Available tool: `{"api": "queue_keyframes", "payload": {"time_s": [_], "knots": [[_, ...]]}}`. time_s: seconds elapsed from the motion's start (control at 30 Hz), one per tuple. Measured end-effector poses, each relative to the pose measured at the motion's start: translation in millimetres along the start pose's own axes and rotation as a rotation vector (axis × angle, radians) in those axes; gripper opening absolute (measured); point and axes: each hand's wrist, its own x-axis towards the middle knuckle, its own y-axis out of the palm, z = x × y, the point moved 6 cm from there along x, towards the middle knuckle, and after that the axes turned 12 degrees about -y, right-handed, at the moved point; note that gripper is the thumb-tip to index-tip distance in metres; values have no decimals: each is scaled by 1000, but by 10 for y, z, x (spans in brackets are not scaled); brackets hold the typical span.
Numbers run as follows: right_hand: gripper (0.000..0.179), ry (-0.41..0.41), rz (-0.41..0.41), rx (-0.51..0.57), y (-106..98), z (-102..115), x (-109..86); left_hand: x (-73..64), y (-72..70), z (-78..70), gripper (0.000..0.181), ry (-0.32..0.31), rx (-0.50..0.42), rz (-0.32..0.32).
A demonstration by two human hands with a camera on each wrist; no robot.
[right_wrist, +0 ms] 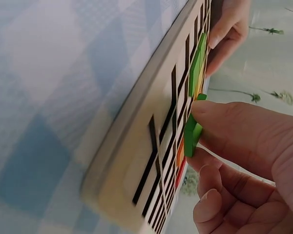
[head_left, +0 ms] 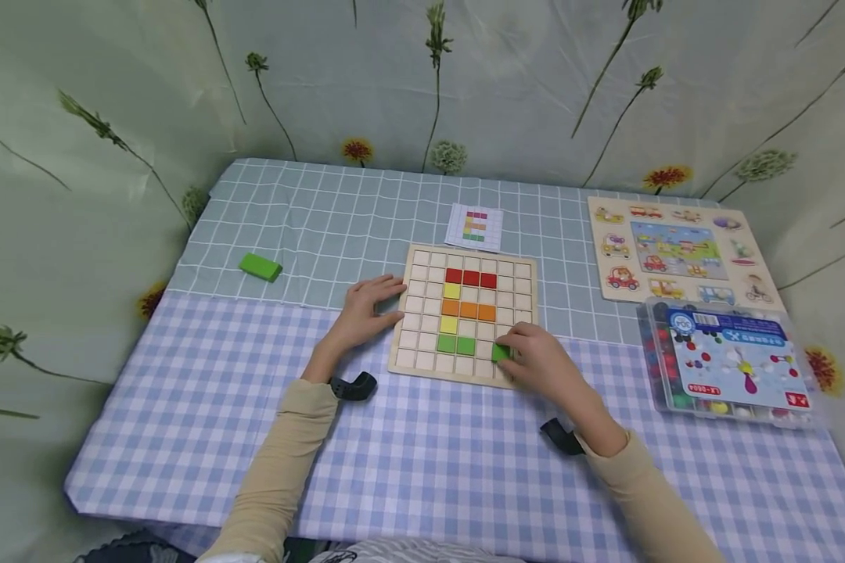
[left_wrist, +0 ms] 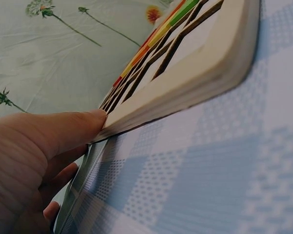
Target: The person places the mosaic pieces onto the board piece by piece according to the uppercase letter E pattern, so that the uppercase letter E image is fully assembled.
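Observation:
A wooden grid board [head_left: 422, 361] lies mid-table, with red, yellow, orange and green square tiles set in its cells. Between thumb and fingers my right hand [head_left: 544, 361] pinches a green tile [right_wrist: 193, 131], tilted just over the board's lower right part. Two green tiles [head_left: 456, 344] sit in the bottom coloured row, left of the pinched one. At the board's left edge rests my left hand [head_left: 361, 311], its thumb touching the rim in the left wrist view and its fingers loosely extended. Behind the board lies a pattern card [head_left: 475, 227] printed with a similar coloured figure.
A green block [head_left: 260, 267] lies at the left on the grey-green cloth. To the right are a wooden picture puzzle [head_left: 676, 250] and, in front of it, a clear plastic box [head_left: 732, 363] of colourful beads. A floral curtain [head_left: 507, 94] hangs behind the table.

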Motion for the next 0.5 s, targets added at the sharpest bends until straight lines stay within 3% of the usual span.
{"api": "queue_keyframes", "payload": {"time_s": [0.5], "knots": [[24,-35,27,-41,58,67,131,27,-5,-35,49,18,25,-27]]}}
